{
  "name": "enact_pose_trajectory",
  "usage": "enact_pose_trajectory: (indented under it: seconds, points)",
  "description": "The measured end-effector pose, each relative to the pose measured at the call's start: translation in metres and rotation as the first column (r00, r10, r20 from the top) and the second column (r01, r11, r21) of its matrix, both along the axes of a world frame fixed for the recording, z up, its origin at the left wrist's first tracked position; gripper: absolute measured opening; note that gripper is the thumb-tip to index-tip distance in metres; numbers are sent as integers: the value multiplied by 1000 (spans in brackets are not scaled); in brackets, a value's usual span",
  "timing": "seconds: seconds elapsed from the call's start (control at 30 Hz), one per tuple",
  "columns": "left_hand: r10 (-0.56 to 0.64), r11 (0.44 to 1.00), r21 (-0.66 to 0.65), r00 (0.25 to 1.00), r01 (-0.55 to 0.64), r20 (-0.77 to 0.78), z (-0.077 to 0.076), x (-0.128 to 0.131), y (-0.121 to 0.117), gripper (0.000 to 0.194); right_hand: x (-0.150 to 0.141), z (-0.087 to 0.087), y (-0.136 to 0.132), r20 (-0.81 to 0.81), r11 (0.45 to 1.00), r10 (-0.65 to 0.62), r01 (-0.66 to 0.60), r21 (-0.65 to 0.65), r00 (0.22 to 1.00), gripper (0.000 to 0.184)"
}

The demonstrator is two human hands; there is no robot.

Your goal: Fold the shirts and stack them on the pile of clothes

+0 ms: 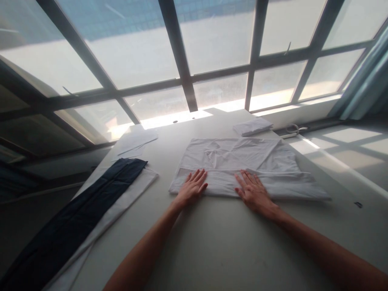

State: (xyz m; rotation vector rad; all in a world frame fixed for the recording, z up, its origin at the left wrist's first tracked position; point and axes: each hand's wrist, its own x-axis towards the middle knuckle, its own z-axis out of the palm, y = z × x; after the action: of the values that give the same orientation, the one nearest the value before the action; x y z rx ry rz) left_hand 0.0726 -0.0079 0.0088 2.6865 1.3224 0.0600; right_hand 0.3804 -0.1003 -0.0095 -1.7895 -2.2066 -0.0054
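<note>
Where white cloth lies folded (creased, too), left hand rests open; right hand likewise.

no lettering, label, brand, number or sign can be read on anything in view.

A long navy cloth lies over a white cloth along the left of the white, flat-topped bench, near thin white sheets. A small folded white bundle sits at the far right. Beyond stand dark-framed windows and a blue-grey curtain; a pale coiled cable lies near the bench.
</note>
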Motion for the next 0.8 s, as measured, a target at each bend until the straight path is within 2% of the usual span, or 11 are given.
enact_pose_trajectory:
  seconds: [0.2,0.4,0.6,0.7,0.8]
  points:
    - [200,978,75,979,-197,-30,-6,-51,-1,66,3,-1,-5,5,999,-42,42,8,999,59]
    - [403,907,137,915,-399,-4,-7,-70,-3,61,1,2,-5,28,999,-46,46,-13,999,60]
    - [402,908,139,915,-394,-36,-8,-73,-6,60,0,6,-6,24,998,-50,51,-41,998,60]
    - [402,909,156,911,-386,-91,-11,-77,-24,60,3,7,-11,11,999,-15,15,-45,1000,60]
    - [414,903,186,899,-387,-139,-15,-89,-52,60,6,8,-19,-3,997,62,-62,-51,998,60]
